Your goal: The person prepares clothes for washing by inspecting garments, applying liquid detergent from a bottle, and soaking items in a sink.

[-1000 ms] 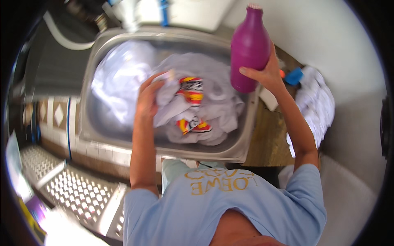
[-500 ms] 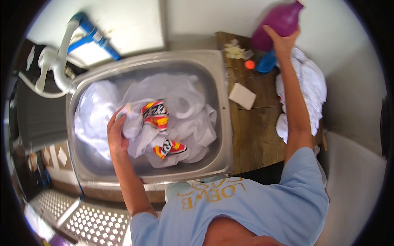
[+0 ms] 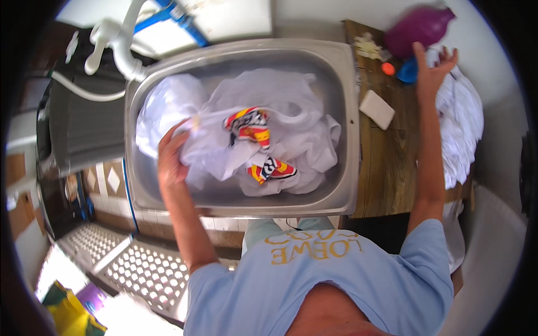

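White garment (image 3: 280, 131) with red-and-yellow patches, bunched inside the metal sink (image 3: 241, 211). Left to right: white faucet (image 3: 115, 45), at the sink's far left corner; white bundle (image 3: 168, 106), in the sink's left end; left hand (image 3: 172, 159), over the sink's left part, its grip clamped on the garment's edge; counter (image 3: 386, 173), right of the sink, with pale block (image 3: 377, 110) near the sink's rim; purple bottle (image 3: 417, 31), tilted, beyond the sink's far right corner; right hand (image 3: 431, 73), right of the sink, grip apart, contact with the bottle uncertain; white cloth (image 3: 458, 123), farthest right of the sink.
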The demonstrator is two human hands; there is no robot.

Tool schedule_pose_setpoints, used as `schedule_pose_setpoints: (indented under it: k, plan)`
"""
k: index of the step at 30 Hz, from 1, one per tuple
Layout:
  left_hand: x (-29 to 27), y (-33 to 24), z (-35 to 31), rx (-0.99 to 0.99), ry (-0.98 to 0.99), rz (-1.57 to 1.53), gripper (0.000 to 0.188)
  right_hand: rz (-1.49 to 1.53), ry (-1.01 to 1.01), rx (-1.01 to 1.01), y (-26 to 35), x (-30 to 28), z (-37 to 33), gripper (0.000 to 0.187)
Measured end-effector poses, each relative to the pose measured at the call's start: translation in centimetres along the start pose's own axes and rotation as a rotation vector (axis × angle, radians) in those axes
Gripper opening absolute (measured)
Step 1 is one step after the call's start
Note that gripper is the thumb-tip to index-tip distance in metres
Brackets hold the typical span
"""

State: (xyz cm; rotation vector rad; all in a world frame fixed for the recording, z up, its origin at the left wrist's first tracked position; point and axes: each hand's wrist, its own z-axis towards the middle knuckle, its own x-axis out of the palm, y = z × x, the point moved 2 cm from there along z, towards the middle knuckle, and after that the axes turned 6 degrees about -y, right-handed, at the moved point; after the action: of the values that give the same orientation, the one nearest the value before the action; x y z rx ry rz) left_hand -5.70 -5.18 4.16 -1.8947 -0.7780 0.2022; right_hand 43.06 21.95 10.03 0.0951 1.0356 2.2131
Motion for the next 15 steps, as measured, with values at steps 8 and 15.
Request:
schedule_pose_setpoints:
  k: [8,15]
  plan:
    - [-10.8,-7.5,-2.1,0.167,0.089,0.21,0.048,0.004,0.358,0.042,9.2,-5.3,-13.2,0.065]
    - [-9.5,-4.9,0.5,0.245,0.318,0.735,0.042,-0.318,0.279,-0.128,8.3,-14.1,-10.5,0.049]
